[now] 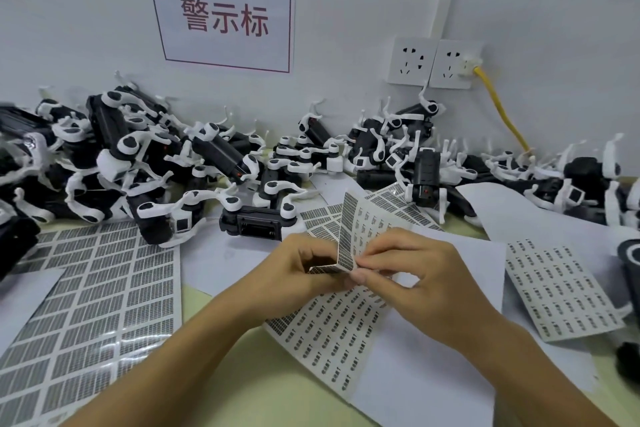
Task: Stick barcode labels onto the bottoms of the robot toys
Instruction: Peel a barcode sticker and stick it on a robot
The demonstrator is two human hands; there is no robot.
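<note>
**Peeling a label from the sheet, no toy in hand yet**

Step in hand, as judged: lifting one barcode label off the folded sheet point(349, 229), before any sticking. Held up above the middle of the tabletop point(221, 371), near its front edge, with the sheet bent sharply at the bottom so that a label edge can rise.

Left hand point(298, 267): fingers curled, gripping the lower fold of the sheet from the left side. Right hand point(412, 274): fingers curled too, thumb and fingertips pinching at the same fold, probably picking at a single label. Cannot tell if a label is already free; too small and partly hidden by the fingers.

Robot toys point(138, 156) piled in a long heap along the back edge of the tabletop, against the wall, from the left corner to the right one. One toy point(254, 224) lying nearest, just behind the hands, apart from them. None held.

More label sheets flat on the tabletop: a large one point(90, 305) at the left, another point(561, 291) at the right, one point(332, 333) under the hands.

Next move, likely: finish the peel without tearing or curling the label, then take a toy, turn its bottom up, press the label flat there.
</note>
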